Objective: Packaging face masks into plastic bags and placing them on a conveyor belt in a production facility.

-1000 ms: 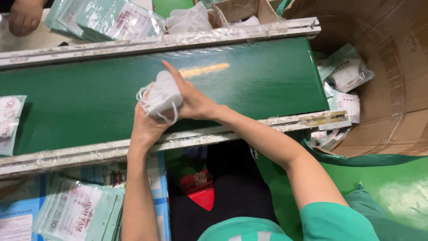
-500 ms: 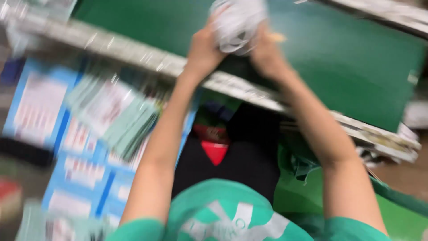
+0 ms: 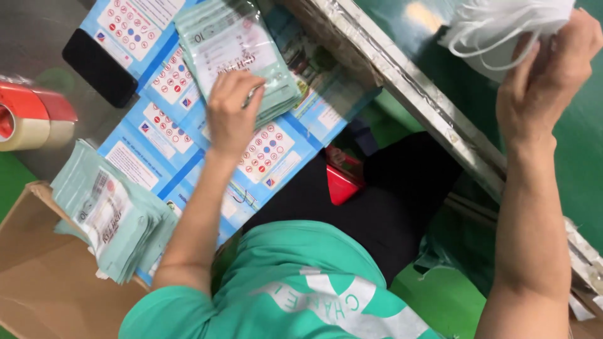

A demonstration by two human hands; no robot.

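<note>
My right hand [image 3: 545, 80] grips a bundle of white face masks [image 3: 502, 28] with loose ear loops, held above the green conveyor belt [image 3: 568, 144] at the upper right. My left hand [image 3: 233, 113] rests on top of a stack of pale green plastic pouches [image 3: 235, 53] lying on blue printed sheets [image 3: 157, 132]; its fingers pinch at the top pouch. I wear a green shirt, seen at the bottom.
A second stack of green pouches [image 3: 116, 220] lies at the left beside a cardboard box [image 3: 44, 276]. A tape dispenser with red and tan rolls [image 3: 28, 119] and a black phone [image 3: 100, 66] sit at the upper left. The belt's metal rail [image 3: 414, 94] runs diagonally.
The view has swung left from the belt to the worktable. My left hand has let go of the masks and moved down-left onto the pouch stack; my right hand keeps the masks.
</note>
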